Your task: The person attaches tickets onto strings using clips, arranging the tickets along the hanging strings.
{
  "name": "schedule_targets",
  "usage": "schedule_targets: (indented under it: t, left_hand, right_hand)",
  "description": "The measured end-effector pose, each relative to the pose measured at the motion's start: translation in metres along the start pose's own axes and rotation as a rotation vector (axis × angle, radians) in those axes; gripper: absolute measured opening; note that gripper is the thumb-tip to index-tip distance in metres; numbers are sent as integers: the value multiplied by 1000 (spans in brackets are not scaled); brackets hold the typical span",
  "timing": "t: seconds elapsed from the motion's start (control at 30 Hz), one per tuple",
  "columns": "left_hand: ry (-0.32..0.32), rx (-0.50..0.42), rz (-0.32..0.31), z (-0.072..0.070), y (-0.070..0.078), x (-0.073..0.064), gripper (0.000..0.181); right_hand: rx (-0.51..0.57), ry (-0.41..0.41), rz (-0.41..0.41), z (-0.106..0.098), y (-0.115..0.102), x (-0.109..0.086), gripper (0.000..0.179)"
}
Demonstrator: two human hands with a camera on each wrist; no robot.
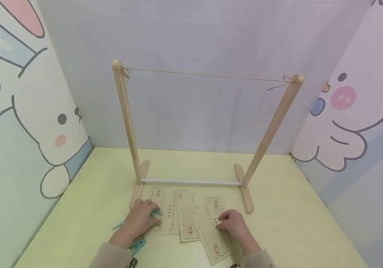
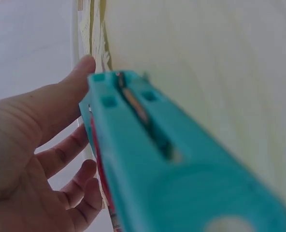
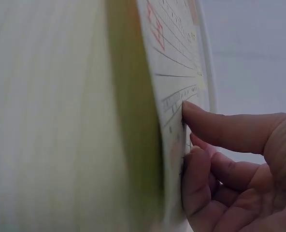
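My left hand [image 1: 139, 219] is low over the left paper slip, thumb and fingers apart around a teal clothespin [image 1: 157, 212]. A second teal clothespin [image 1: 138, 245] lies by the wrist and looms large in the left wrist view; another teal tip [image 1: 117, 225] pokes out left of the hand. Behind the large one, a red strip [image 2: 98, 150] is partly hidden. My right hand [image 1: 235, 225] pinches the right edge of the front printed paper slip [image 1: 208, 230], thumb on top; in the right wrist view this slip [image 3: 169, 72] stands off the table over a shadow.
Several more printed slips [image 1: 186, 212] overlap on the table [image 1: 278, 230]. Behind them stands a wooden frame with two posts [image 1: 127, 119], a string [image 1: 205, 75] tied across the top and a white bar [image 1: 191, 182] low down. Cartoon panels [image 1: 54, 123] flank the table.
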State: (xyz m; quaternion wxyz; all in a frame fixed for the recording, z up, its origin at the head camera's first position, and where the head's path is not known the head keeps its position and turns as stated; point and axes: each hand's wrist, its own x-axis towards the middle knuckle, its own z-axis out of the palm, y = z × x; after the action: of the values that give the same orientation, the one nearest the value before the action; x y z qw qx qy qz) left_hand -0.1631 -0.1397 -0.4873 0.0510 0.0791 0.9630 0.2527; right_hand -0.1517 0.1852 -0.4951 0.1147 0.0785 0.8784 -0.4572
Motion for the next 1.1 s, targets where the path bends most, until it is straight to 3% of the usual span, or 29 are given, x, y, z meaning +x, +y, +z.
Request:
schedule_targets:
  t: [0.27,0.57,0.77,1.1]
  left_hand:
    - [-22,-143,-80,-3,-3,4,35]
    - [36,-165,-42,-4,-4,10,44]
    - [51,-215,-61,-8,2,11,41]
    - [63,-258,-71,-15,7,13,43]
  right_hand:
    - [-65,-39,-14,-2,0,5,16]
    - [-150,-26,-43,-1,-2,7,15]
    - [-169,-37,-49,0,-2,6,14]
    - [-105,-22,-25,0,-2,5,10]
